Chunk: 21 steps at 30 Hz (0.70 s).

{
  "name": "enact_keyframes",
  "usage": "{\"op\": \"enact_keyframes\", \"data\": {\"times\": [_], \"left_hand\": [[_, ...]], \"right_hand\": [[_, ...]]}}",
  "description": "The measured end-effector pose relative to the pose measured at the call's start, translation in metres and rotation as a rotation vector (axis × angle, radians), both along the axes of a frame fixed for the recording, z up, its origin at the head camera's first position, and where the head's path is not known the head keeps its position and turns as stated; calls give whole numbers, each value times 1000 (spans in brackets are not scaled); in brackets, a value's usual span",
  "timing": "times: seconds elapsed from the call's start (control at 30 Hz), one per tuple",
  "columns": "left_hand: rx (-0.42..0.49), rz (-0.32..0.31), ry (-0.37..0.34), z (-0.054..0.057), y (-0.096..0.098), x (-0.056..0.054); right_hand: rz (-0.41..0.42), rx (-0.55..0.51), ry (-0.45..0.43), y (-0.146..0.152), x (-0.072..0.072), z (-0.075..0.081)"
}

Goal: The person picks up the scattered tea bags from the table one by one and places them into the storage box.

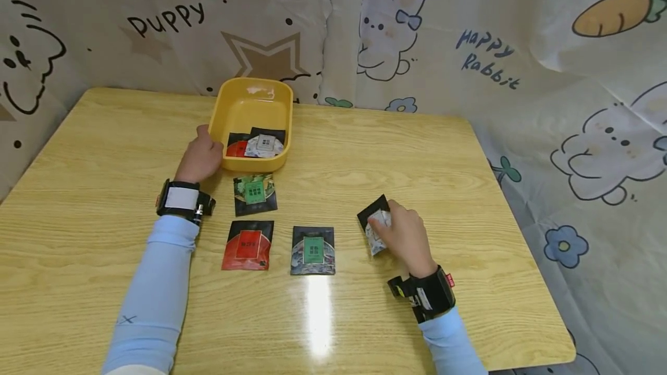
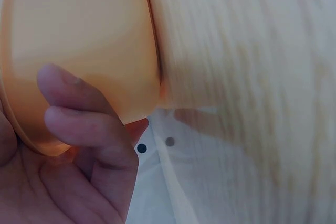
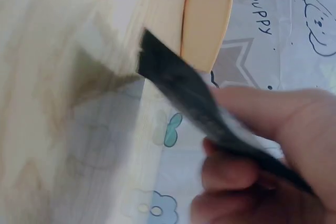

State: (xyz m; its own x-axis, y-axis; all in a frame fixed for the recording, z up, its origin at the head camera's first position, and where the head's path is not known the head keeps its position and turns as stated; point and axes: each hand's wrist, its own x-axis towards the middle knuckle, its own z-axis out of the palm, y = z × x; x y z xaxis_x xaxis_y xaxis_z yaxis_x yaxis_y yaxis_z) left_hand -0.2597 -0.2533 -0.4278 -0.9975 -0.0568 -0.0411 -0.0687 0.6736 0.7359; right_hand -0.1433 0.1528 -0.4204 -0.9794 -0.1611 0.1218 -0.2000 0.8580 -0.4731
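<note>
My left hand (image 1: 200,156) grips the near left side of a yellow plastic tray (image 1: 251,111), fingers curled against its wall (image 2: 86,30) in the left wrist view. Inside the tray lie a red-and-black sachet (image 1: 236,147) and a white-and-black sachet (image 1: 266,146), overlapping. On the right, my right hand (image 1: 409,235) pinches another white-and-black sachet (image 1: 376,221) between thumb and fingers. In the right wrist view this sachet (image 3: 184,87) appears edge-on and tilted, its dark end pointing away from the hand.
Three sachets lie flat on the wooden table (image 1: 333,328): a green one (image 1: 255,194) just before the tray, a red one (image 1: 248,245) below it, and a grey one with a green label (image 1: 313,250) beside that. A printed cloth (image 1: 333,28) hangs behind the table.
</note>
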Motion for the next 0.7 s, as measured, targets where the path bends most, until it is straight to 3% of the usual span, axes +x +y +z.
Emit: {"op": "enact_keyframes", "data": {"times": [0.17,0.33,0.7], "left_hand": [[3,-1,2,-3,1,0],[8,1,-2,-1,1,0],[1,-3,-8,0,-1,0]], "right_hand": [[25,-204,11,4,-9,-4],[-18,-364,0,5,-17,-6],[-91,-495,44,2,-34,7]]}}
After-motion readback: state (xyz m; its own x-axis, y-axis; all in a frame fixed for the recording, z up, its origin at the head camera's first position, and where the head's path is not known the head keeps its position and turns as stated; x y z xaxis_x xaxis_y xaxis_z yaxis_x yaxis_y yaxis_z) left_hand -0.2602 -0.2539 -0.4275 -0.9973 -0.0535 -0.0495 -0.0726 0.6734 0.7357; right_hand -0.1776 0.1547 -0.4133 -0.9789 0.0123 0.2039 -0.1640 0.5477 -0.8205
